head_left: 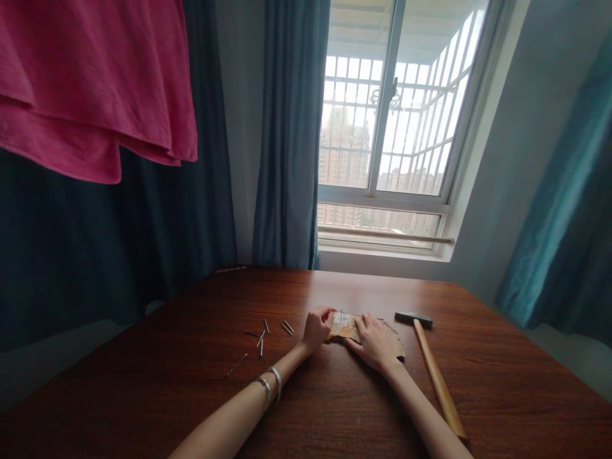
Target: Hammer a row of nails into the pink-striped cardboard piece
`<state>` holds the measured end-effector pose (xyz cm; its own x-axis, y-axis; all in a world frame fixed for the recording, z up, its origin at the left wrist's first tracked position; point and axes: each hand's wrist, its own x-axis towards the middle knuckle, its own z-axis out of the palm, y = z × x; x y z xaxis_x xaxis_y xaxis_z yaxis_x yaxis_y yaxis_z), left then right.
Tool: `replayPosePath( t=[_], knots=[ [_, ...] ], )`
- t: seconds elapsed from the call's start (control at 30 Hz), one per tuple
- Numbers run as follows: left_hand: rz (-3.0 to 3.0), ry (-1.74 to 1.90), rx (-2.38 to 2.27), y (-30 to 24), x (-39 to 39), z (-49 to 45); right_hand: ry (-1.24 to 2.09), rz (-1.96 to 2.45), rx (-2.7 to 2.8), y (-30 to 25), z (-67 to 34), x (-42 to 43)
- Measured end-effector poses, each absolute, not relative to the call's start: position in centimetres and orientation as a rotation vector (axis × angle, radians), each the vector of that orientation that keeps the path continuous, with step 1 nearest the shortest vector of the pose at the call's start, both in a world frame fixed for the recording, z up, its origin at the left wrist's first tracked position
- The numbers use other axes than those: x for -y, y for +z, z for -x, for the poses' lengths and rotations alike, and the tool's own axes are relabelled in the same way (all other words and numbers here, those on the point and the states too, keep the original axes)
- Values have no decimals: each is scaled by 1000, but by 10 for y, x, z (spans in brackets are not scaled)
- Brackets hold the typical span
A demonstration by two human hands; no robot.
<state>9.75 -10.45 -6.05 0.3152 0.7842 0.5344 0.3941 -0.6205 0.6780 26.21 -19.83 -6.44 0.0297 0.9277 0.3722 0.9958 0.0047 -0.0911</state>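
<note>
Nearest bit is the handle end of the hammer (437, 376), which lies on the worktop (325, 408) to the right of the speckled board (345, 326). Loose nails (261, 348) are scattered left of that board. Right hand (375, 342) is laid across the board, grip pretty wide. Left hand (316, 331) curls at the board's left end, can't tell if its grip has anything. One upright nail (341, 313) stands on the board. Well beyond the board: a window (382, 115).
</note>
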Motion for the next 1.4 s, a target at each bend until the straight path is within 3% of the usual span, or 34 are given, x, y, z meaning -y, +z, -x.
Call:
replayPosePath(
  t=[0.23,0.4,0.57,0.7,0.9,1.23,1.4],
  knots=[
    [-2319,1135,-932,-54,118,-79,-342,1907,1981,-67,-265,197],
    [-2509,898,-1081,-15,114,-24,-347,1924,1981,-73,-267,196],
    [-2455,280,-1351,16,93,59,-374,1866,1964,-74,-266,196],
    [-2404,136,-1278,18,98,111,-411,1816,1947,-70,-264,201],
    [-2300,152,-1471,13,122,129,-436,1813,1921,-68,-262,204],
    [-2400,89,-1367,-16,99,114,-428,1842,1884,-71,-261,205],
    [-2576,127,-1334,-4,94,97,-353,1755,1815,-66,-259,207]
  ],
)
